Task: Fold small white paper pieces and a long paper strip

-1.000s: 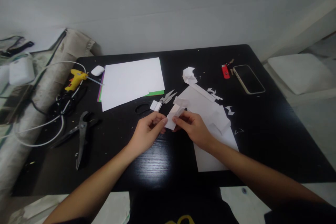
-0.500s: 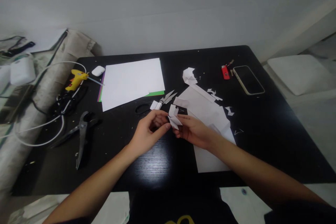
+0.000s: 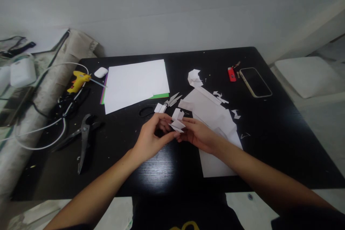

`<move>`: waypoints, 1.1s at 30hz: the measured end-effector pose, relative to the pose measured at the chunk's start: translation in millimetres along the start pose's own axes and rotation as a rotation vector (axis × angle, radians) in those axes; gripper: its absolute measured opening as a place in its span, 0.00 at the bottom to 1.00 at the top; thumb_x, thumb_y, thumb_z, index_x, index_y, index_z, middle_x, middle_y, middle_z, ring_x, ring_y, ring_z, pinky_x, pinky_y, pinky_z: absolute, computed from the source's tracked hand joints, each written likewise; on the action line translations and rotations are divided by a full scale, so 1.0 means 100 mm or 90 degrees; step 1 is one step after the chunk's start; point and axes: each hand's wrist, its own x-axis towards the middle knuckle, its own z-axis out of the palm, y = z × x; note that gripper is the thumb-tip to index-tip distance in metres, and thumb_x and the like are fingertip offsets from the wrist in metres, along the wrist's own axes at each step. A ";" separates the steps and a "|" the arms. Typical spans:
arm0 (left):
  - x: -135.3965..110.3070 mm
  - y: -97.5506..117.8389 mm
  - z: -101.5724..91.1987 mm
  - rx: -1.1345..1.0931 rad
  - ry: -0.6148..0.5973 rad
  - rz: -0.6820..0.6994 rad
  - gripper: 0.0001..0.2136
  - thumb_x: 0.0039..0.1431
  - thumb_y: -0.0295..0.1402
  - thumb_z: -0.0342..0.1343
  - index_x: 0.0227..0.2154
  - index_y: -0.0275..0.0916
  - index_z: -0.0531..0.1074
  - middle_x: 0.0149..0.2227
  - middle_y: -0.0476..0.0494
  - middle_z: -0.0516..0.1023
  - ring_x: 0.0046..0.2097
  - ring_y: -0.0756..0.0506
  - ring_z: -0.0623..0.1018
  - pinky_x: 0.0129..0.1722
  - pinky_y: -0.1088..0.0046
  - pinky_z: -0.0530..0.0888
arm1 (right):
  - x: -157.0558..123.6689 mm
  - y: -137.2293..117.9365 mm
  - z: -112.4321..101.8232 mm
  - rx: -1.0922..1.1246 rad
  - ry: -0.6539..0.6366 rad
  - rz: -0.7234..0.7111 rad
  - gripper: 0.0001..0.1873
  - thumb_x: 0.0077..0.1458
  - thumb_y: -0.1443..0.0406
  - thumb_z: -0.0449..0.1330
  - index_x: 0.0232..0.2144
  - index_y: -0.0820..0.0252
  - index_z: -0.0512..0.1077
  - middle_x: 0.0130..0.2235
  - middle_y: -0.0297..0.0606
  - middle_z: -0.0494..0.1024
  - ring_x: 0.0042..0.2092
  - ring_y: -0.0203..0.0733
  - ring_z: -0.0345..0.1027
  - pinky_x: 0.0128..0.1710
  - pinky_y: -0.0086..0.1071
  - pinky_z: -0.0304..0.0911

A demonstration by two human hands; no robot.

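Between my two hands is a small folded piece of white paper with several flaps standing out. My left hand has its fingers and thumb closed on the paper's left edge. From the other side, my right hand pinches it, with part of the fingers hidden. Just beyond the hands lie scissors, their blades spread. A small folded white strip rests by their handles. Under my right forearm is a large cut white sheet.
Paper scraps and a crumpled paper piece lie beyond the sheet. At the right are a red lighter and a phone. Leftward are stacked paper sheets, a yellow glue gun, its cable, and pliers.
The folded paper has turned and tilted between my fingers, so its lower flaps now point more to the left. My left thumb has shifted slightly right and down along it.
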 end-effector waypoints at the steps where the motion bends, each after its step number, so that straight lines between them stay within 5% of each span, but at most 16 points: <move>1: 0.00 0.00 0.00 -0.001 -0.003 0.004 0.19 0.57 0.36 0.72 0.47 0.42 0.71 0.38 0.49 0.77 0.35 0.50 0.77 0.38 0.72 0.76 | 0.00 0.00 0.01 -0.005 0.007 -0.013 0.15 0.54 0.57 0.74 0.37 0.63 0.81 0.32 0.37 0.81 0.31 0.35 0.75 0.32 0.28 0.75; 10: 0.00 0.06 -0.01 -0.041 -0.021 0.000 0.16 0.61 0.34 0.68 0.48 0.41 0.70 0.39 0.47 0.79 0.38 0.48 0.79 0.40 0.71 0.77 | -0.03 0.02 0.05 -0.140 0.077 -0.174 0.16 0.53 0.54 0.74 0.38 0.57 0.83 0.37 0.36 0.84 0.38 0.42 0.77 0.40 0.36 0.75; 28: -0.01 0.02 0.00 -0.001 0.051 0.015 0.11 0.64 0.27 0.61 0.48 0.41 0.71 0.40 0.46 0.79 0.35 0.51 0.77 0.37 0.75 0.76 | -0.04 0.02 0.03 -0.242 0.119 -0.248 0.14 0.51 0.57 0.76 0.37 0.57 0.81 0.35 0.35 0.83 0.34 0.40 0.76 0.41 0.37 0.75; 33: 0.00 0.03 -0.01 0.024 0.049 0.017 0.08 0.64 0.26 0.60 0.45 0.40 0.73 0.38 0.48 0.79 0.32 0.52 0.77 0.34 0.76 0.75 | -0.08 0.01 0.08 -0.317 0.123 -0.339 0.15 0.47 0.61 0.77 0.36 0.55 0.79 0.36 0.33 0.83 0.37 0.41 0.77 0.44 0.37 0.75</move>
